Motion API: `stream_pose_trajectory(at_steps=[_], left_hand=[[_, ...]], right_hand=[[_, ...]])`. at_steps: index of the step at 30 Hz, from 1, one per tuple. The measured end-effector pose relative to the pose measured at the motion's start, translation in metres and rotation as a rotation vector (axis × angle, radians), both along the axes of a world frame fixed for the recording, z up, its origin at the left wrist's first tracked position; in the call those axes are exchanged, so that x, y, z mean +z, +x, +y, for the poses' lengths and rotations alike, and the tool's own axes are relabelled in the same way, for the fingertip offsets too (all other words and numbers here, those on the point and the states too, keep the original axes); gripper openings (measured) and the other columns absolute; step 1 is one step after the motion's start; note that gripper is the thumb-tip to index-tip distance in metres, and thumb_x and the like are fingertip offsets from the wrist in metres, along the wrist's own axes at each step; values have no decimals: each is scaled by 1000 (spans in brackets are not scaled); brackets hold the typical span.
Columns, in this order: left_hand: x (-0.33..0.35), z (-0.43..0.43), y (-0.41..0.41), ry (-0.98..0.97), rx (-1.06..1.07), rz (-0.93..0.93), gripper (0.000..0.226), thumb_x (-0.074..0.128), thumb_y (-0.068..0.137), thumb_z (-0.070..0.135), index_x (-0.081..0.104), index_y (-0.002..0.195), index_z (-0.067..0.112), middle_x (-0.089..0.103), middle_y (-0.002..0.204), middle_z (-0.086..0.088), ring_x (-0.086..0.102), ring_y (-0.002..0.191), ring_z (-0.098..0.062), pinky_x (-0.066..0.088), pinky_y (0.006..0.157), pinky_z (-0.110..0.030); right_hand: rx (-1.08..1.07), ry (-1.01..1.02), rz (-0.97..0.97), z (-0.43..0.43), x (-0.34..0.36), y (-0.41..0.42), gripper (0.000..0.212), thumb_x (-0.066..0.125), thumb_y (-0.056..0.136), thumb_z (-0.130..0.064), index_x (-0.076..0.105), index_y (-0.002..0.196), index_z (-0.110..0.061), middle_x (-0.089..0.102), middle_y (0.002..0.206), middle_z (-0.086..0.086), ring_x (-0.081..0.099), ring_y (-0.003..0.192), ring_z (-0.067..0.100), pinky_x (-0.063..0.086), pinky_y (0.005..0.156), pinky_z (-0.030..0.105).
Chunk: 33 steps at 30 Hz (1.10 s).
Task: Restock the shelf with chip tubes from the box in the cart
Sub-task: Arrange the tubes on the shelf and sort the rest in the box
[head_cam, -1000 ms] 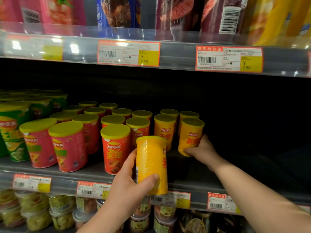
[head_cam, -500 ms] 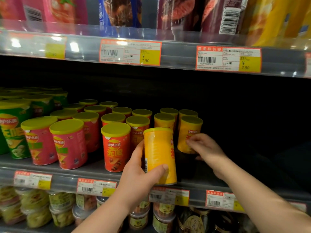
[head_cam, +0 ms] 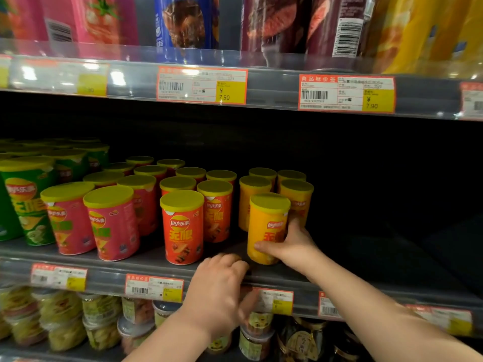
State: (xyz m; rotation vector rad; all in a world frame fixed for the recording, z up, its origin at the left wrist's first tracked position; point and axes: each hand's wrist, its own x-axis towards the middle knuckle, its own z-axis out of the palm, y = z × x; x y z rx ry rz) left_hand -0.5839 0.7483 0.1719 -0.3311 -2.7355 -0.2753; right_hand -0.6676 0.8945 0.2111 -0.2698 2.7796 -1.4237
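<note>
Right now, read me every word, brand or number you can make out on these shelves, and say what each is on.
"Lay's 乐事", "无限": front red tube
"乐事": green tube
"¥ 7.90": middle tag
"商品标价签", "¥ 7.90": right tag
Too blurred to read: front yellow tube, lower tags, top-shelf packs, and the tags' small print and barcode digits.
</note>
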Motion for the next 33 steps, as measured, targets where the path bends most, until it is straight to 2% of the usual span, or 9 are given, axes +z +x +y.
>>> stream_pose_trajectory(at_steps=[2, 4, 7, 13, 22, 26, 30, 33], left_hand=[[-11, -3, -2, -8, -23, 69, 47, 42, 70, 57, 69, 88, 24, 65, 88, 7, 65, 80, -17, 55, 67, -31], [-16, -6, -3, 8, -37, 124, 40, 46, 70, 54, 70, 83, 24, 66, 83, 8, 65, 73, -15, 55, 62, -26], [-17, -7, -3, -7, -32, 143, 40, 46, 71, 54, 70, 84, 26, 66, 84, 10, 65, 74, -13, 54, 63, -23], [-15, -5, -1, -9, -7, 116, 40, 46, 71, 53, 70, 88, 26, 66, 85, 10, 65, 75, -12, 55, 64, -25], [-10, -1, 2, -28, 44, 60, 44, 47, 70, 53, 70, 94, 24, 67, 89, 9, 65, 78, -13, 55, 66, -26], [-8, 2, 3, -63, 77, 81, 43, 47, 70, 52, 70, 93, 23, 68, 89, 7, 66, 78, -14, 53, 69, -23], [-8, 7, 5, -127, 145, 62, 45, 44, 70, 52, 71, 93, 23, 69, 90, 7, 67, 80, -15, 37, 77, -25], [-7, 15, 9, -152, 193, 25, 47, 42, 69, 51, 72, 91, 23, 70, 91, 7, 68, 81, -16, 34, 80, -27]], right_hand=[[0, 43, -24, -9, -1, -3, 90, 81, 71, -35, 25, 139, -16, 41, 142, 6, 44, 128, 25, 40, 98, 33], [48, 68, -71, -13, -3, -5, 86, 77, 76, -30, 23, 141, -16, 42, 142, 7, 45, 127, 25, 40, 95, 30], [94, 147, -82, -11, -4, -7, 78, 72, 81, -25, 24, 142, -17, 43, 141, 7, 46, 125, 24, 38, 88, 25], [21, 203, 1, -15, -5, -11, 85, 78, 71, -43, 30, 138, -20, 44, 141, 3, 46, 127, 24, 41, 97, 34], [5, 245, 44, -20, -6, -12, 77, 77, 72, -47, 35, 129, -17, 49, 134, 5, 51, 121, 26, 41, 87, 32], [35, 251, 49, -18, -9, -15, 80, 76, 71, -49, 32, 131, -18, 48, 135, 4, 50, 122, 27, 44, 91, 36], [75, 245, 48, -15, -9, -17, 82, 77, 71, -47, 32, 134, -18, 47, 137, 5, 50, 123, 28, 44, 91, 36], [88, 219, 74, -13, -9, -19, 81, 80, 69, -45, 36, 131, -16, 50, 134, 7, 52, 120, 29, 44, 90, 36]])
